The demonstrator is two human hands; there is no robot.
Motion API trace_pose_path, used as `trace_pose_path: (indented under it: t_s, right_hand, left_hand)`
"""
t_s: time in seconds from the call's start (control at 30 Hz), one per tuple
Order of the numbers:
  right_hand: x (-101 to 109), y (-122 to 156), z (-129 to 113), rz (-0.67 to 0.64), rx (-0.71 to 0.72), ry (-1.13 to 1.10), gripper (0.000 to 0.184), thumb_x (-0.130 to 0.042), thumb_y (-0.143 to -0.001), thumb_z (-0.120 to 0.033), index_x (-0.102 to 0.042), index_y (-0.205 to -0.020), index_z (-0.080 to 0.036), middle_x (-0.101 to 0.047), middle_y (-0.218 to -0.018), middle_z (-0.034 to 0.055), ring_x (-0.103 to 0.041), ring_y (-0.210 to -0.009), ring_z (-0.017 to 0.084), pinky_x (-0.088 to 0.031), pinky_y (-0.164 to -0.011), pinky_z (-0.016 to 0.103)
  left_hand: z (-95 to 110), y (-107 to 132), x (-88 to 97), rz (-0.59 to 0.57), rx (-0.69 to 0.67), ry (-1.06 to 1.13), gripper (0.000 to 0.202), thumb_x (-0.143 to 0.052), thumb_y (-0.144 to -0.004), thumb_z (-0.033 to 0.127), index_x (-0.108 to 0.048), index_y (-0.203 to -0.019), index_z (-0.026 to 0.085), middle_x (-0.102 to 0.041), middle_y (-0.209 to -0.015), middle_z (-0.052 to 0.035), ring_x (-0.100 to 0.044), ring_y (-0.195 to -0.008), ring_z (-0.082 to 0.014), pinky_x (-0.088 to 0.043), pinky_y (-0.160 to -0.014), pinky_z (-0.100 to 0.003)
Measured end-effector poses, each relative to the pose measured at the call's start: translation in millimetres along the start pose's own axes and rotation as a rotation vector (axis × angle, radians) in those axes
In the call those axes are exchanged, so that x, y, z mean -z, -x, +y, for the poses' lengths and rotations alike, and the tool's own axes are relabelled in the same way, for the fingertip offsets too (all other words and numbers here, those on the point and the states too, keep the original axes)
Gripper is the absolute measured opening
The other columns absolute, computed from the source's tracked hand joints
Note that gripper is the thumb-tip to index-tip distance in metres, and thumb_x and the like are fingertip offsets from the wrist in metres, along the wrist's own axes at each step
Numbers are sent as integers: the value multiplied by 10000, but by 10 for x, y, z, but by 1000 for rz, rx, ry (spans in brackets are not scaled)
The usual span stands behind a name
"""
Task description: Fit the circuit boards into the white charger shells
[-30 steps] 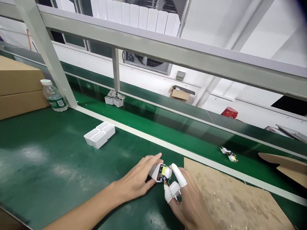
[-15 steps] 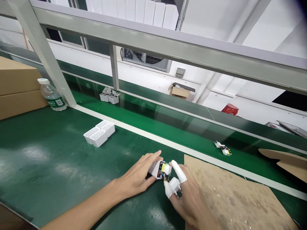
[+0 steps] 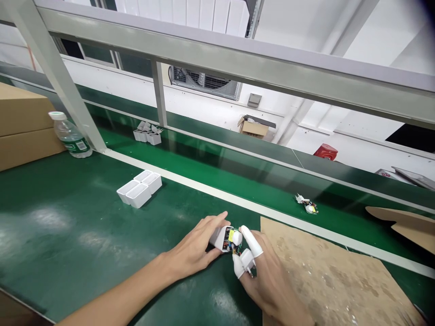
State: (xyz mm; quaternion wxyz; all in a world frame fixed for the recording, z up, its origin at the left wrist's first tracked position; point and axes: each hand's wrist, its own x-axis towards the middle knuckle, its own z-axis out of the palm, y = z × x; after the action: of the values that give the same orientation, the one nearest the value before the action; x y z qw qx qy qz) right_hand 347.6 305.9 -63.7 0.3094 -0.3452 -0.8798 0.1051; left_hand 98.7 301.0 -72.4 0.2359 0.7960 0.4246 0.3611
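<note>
My left hand (image 3: 200, 242) is closed around a white plastic charger housing (image 3: 218, 238), its open end facing right. A small circuit board (image 3: 234, 238) with yellow and white parts sits partly inside that opening. My right hand (image 3: 261, 271), with white finger cots on thumb and forefinger, grips the board's outer end. A white two-pin plug piece (image 3: 247, 260) hangs by the right thumb, joined to the board as far as I can see. Several empty white housings (image 3: 139, 194) stand together on the green table, left of my hands.
A stained cardboard sheet (image 3: 326, 267) lies right of my hands. On the green conveyor belt (image 3: 210, 167) are a loose board with plug (image 3: 307, 206) and several housings with plugs (image 3: 147, 134). A water bottle (image 3: 73, 138) stands by cardboard boxes (image 3: 27, 122). A metal frame bar (image 3: 217, 54) crosses above.
The loose board and the group of housings on the belt have shifted slightly left. My hands hold nearly the same pose, the board still partly in the housing.
</note>
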Motion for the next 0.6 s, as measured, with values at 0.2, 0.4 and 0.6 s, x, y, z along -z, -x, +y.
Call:
trace_pose_path:
  t_s: [0.2,0.4,0.6]
  right_hand:
    - [10,14,-11,-7,46,27,835,-535,-972,-94,-123,-1667,-300,-514,-1456,117,-478,-1342,294,-555,-1059,532]
    - [54,-49,-57,-8,43,22,775,-500,-991,-88,-149,-1661,-259,-522,-1420,134,-499,-1294,277,-575,-1013,488]
    - [16,-20,-16,6,32,-2,765,-515,-989,-103,-168,-1652,-263,-521,-1426,132,-483,-1331,283,-561,-1039,504]
  left_hand:
    - [-5,-18,-5,18,-11,-14,905,-620,-976,135,-66,-1649,377,-551,-1479,-74,-486,-1384,-249,-428,-1198,-515]
    - [14,-10,5,4,-6,1,910,-620,-979,133,-60,-1647,390,-546,-1476,-67,-476,-1386,-245,-426,-1197,-498]
    - [44,-17,-6,4,-3,-25,921,-636,-982,147,-49,-1642,411,-562,-1466,-58,-489,-1354,-252,-416,-1170,-518]
